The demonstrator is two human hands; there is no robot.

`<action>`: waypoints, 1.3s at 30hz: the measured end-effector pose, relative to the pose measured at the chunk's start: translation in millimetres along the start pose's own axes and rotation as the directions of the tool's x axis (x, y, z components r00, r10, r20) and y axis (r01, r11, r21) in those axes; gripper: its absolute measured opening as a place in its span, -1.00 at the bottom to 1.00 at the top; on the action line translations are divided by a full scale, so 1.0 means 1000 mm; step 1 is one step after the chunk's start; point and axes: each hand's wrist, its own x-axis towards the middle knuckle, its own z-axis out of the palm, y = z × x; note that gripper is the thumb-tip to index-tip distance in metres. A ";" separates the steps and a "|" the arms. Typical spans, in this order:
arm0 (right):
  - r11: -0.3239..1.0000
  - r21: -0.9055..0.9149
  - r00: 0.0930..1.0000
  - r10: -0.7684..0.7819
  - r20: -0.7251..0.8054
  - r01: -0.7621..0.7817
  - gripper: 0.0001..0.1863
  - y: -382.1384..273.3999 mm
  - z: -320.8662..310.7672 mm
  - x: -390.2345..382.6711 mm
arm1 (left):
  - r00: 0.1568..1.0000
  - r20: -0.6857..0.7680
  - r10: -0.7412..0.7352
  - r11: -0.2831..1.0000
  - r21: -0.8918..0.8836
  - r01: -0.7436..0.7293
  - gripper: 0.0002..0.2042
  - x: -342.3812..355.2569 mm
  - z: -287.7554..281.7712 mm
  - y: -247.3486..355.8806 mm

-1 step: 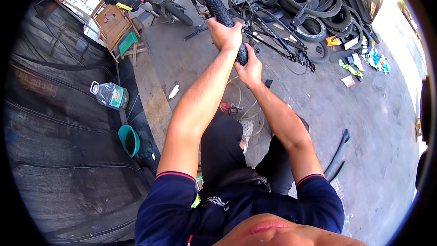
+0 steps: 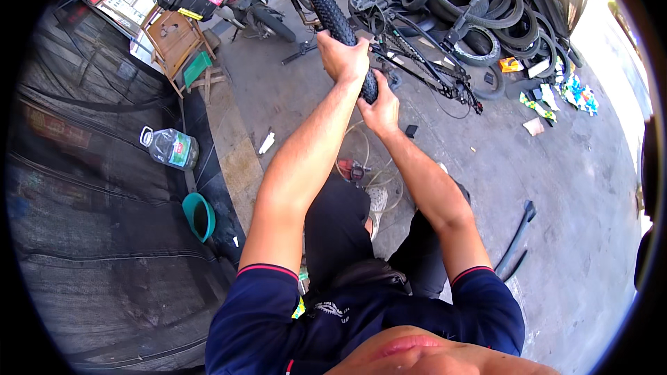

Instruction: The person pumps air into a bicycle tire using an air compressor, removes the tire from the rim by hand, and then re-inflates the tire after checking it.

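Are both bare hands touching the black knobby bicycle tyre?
Touching: the head view shows the left hand and right hand wrapped around the black knobby bicycle tyre.

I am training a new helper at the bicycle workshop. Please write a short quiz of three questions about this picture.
1. True or false: both hands grip the knobby bicycle tyre.
2. Which hand is farther up the tyre: A) left hand B) right hand?
3. Fill in: the teal basin lies on the ground to the person's ____ side, near the plastic water bottle.

Key: 1 true; 2 A; 3 left.
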 end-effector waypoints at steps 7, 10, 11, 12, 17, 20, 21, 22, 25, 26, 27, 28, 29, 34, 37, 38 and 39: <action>0.998 0.063 1.000 -0.006 0.023 0.005 -0.14 0.051 0.021 0.047 | 0.994 -0.092 0.062 0.996 0.075 -0.055 -0.36 0.025 0.057 -0.011; 0.998 0.054 1.000 -0.013 0.017 0.012 -0.14 0.064 0.021 0.059 | 0.992 -0.083 0.094 0.993 0.080 -0.087 -0.35 0.032 0.075 -0.017; 0.998 0.064 0.998 0.015 0.054 -0.019 -0.14 0.069 0.021 0.062 | 0.994 -0.060 0.094 0.994 0.068 -0.090 -0.35 0.033 0.080 -0.019; 0.997 0.074 0.997 0.031 0.069 -0.036 -0.14 0.073 0.021 0.066 | 0.995 -0.047 0.088 0.994 0.067 -0.085 -0.35 0.036 0.085 -0.022; 0.997 0.075 0.995 -0.002 0.097 -0.005 -0.14 0.096 0.025 0.083 | 0.994 -0.078 0.072 0.995 0.079 -0.066 -0.33 0.046 0.109 -0.032; 0.996 0.092 0.994 -0.016 0.105 0.007 -0.13 0.106 0.028 0.092 | 0.993 -0.089 0.081 0.994 0.075 -0.074 -0.37 0.049 0.120 -0.034; 0.996 0.088 0.993 0.017 0.120 -0.028 -0.13 0.109 0.028 0.095 | 0.992 -0.098 0.078 0.995 0.070 -0.071 -0.38 0.050 0.122 -0.034; 0.994 0.111 0.992 0.005 0.129 -0.019 -0.12 0.110 0.029 0.097 | 0.992 -0.108 0.070 0.996 0.060 -0.063 -0.38 0.050 0.124 -0.034; 0.995 0.082 0.984 0.037 0.177 -0.052 -0.13 0.114 0.028 0.101 | 0.990 -0.128 0.054 0.995 0.084 -0.044 -0.41 0.048 0.127 -0.034; 0.994 0.107 0.985 0.006 0.174 -0.025 -0.13 0.116 0.028 0.101 | 0.990 -0.132 0.051 0.997 0.066 -0.043 -0.41 0.047 0.128 -0.034; 0.994 0.107 0.983 -0.007 0.186 -0.013 -0.13 0.117 0.027 0.101 | 0.987 -0.144 0.070 0.997 0.038 -0.065 -0.41 0.046 0.128 -0.035; 0.995 0.103 0.982 -0.016 0.190 -0.004 -0.12 0.118 0.026 0.101 | 0.990 -0.129 0.059 0.998 -0.005 -0.061 -0.42 0.045 0.128 -0.036; 0.996 0.091 0.981 -0.010 0.193 -0.008 -0.12 0.120 0.025 0.101 | 0.992 -0.125 0.032 0.999 -0.022 -0.035 -0.42 0.044 0.129 -0.037; 0.997 0.074 0.983 -0.045 0.176 0.033 -0.14 0.126 0.022 0.101 | 0.990 -0.137 0.043 0.999 0.000 -0.044 -0.41 0.042 0.133 -0.040; 0.995 0.098 0.982 -0.018 0.190 -0.001 -0.16 0.126 0.022 0.101 | 0.990 -0.141 0.017 1.000 0.022 -0.015 -0.41 0.040 0.134 -0.037; 0.995 0.095 0.983 -0.012 0.183 -0.005 -0.16 0.126 0.022 0.101 | 0.986 -0.161 0.052 0.998 0.047 -0.045 -0.42 0.039 0.134 -0.036; 0.996 0.092 0.984 -0.031 0.177 0.015 -0.16 0.125 0.023 0.100 | 0.985 -0.162 0.054 0.999 0.016 -0.052 -0.41 0.038 0.133 -0.035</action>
